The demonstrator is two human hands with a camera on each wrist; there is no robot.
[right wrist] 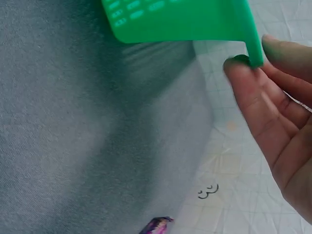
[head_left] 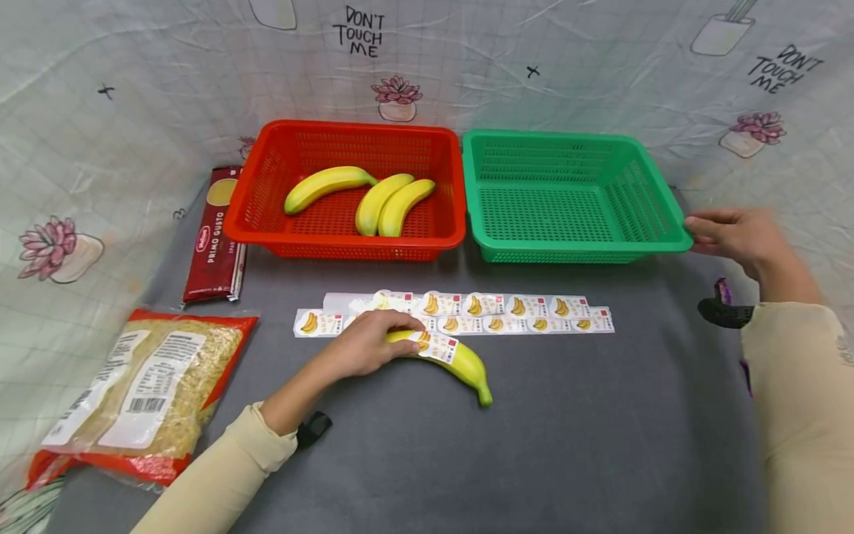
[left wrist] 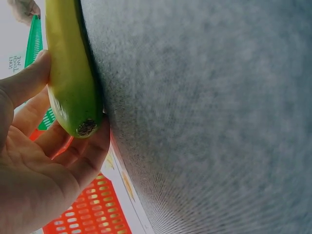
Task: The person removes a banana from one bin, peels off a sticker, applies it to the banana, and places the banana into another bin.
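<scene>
**Labelled banana under one hand, green basket rim in the other**

The left hand (head_left: 363, 345) lies over the stalk end of a banana (head_left: 460, 362) that rests on the grey surface (head_left: 567, 430). Its fingers curl round the fruit; in the left wrist view the thumb and fingers cup it against the cloth. A banana sticker (head_left: 442, 346) already sits across the fruit's middle, so the grip looks meant to lift it, not to steady it for labelling.

Just behind the banana lies a strip of sticker sheets (head_left: 494, 311), set between the person and the baskets, within easy reach of both hands.

The right hand (head_left: 734, 233) pinches the right rim of the green basket (head_left: 667, 222), thumb and fingertips on either side of the edge, probably to keep the light, empty basket from sliding. The red basket (head_left: 267, 222), touching it on the left, holds three bananas (head_left: 373, 200) with no sticker visible on them.

A spaghetti pack (head_left: 215, 237) and a bag of noodles (head_left: 147, 393) lie well off to the left, away from the work.
</scene>
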